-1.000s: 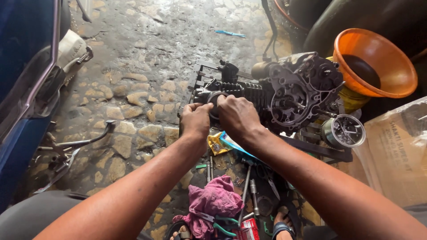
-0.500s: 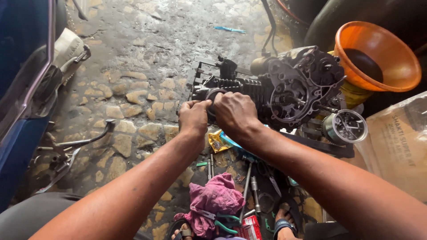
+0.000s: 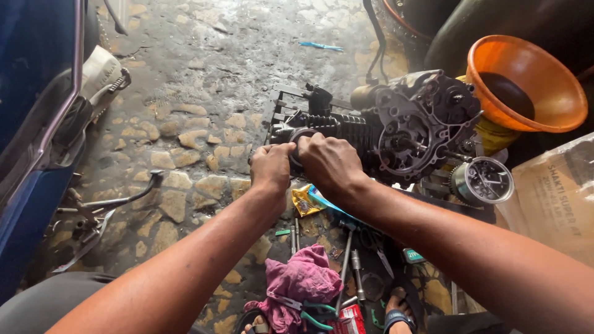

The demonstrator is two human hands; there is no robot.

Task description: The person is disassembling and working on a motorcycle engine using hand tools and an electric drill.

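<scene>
A greasy motorcycle engine (image 3: 408,130) lies on the stone floor, its finned cylinder pointing left. Both my hands press on the cylinder's left end. My left hand (image 3: 272,168) is closed around a dark round part there, and my right hand (image 3: 331,164) grips the same part from the right, fingers curled over it. The part itself is mostly hidden under my fingers.
An orange funnel (image 3: 526,83) sits on a yellow can at the right. A round clutch part (image 3: 482,181) lies beside the engine. A pink rag (image 3: 303,281), wrenches, pliers and a yellow packet lie below my arms. A blue motorcycle (image 3: 31,142) stands at the left.
Both hands stay clamped on the cylinder end; they have shifted only slightly as the view drifted.
</scene>
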